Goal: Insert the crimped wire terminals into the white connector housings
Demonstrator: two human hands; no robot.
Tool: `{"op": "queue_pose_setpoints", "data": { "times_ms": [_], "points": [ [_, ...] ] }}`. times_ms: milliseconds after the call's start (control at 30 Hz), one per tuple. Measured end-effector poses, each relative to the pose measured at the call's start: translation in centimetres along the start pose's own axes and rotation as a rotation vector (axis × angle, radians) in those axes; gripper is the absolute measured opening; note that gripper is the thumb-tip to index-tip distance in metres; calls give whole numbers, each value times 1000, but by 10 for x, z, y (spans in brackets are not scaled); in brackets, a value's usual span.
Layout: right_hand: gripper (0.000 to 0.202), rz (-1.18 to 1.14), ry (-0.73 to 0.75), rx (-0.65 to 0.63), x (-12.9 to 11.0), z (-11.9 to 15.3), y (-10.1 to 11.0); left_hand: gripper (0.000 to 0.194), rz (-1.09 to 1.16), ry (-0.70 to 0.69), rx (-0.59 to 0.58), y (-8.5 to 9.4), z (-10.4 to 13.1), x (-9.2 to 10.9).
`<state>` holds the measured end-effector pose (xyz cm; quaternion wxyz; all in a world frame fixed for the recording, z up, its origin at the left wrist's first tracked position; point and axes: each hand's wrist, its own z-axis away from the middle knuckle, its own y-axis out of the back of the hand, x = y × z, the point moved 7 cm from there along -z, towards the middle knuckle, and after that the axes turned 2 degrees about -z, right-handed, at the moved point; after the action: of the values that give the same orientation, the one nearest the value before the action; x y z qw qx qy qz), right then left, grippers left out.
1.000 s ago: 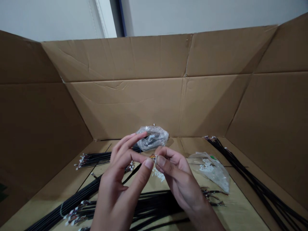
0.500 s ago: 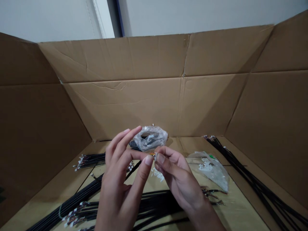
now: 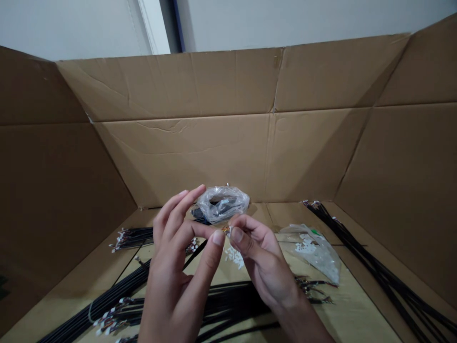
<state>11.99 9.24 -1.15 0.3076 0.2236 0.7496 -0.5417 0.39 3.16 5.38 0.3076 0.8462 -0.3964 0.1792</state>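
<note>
Between thumb and index finger, my left hand [image 3: 182,267] pinches the thin coloured wires [image 3: 225,229] at the end of a black cable [image 3: 195,253]. Its other fingers are raised and spread. My right hand [image 3: 264,262] grips a small white connector housing [image 3: 230,230] with thumb and fingertips, right at the wire ends. The fingertips hide most of the housing, so how deep the wires sit in it cannot be made out. Below the hands lies a bundle of black cables [image 3: 228,305]. Loose white housings [image 3: 234,257] are scattered just behind my right hand.
A clear plastic bag [image 3: 224,205] with dark contents stands at the back. Another bag [image 3: 321,257] holds white housings at the right. More black cable bundles lie at left [image 3: 103,305] and right [image 3: 374,267]. Cardboard walls [image 3: 200,157] enclose the table on three sides.
My left fingertips have shifted slightly left, away from the white housing, and more of the coloured wires shows between the hands. The right hand stays nearly in place.
</note>
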Motion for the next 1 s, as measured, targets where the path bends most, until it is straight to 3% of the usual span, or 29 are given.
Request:
{"op": "queue_pose_setpoints", "data": {
  "times_ms": [267, 467, 700, 1000],
  "points": [
    [30, -12, -5, -13, 3, -1, -1, 17, 15, 51, 4, -2, 1, 4],
    [28, -9, 14, -18, 3, -1, -1, 17, 17, 47, 11, 1, 2, -6],
    [26, -5, 36, -36, 3, -1, -1, 16, 6, 32, 4, -3, 0, 5],
    [18, 9, 99, -85, 1, 0, -5, 15, 2, 25, -6, -1, 1, 1]
  ]
}}
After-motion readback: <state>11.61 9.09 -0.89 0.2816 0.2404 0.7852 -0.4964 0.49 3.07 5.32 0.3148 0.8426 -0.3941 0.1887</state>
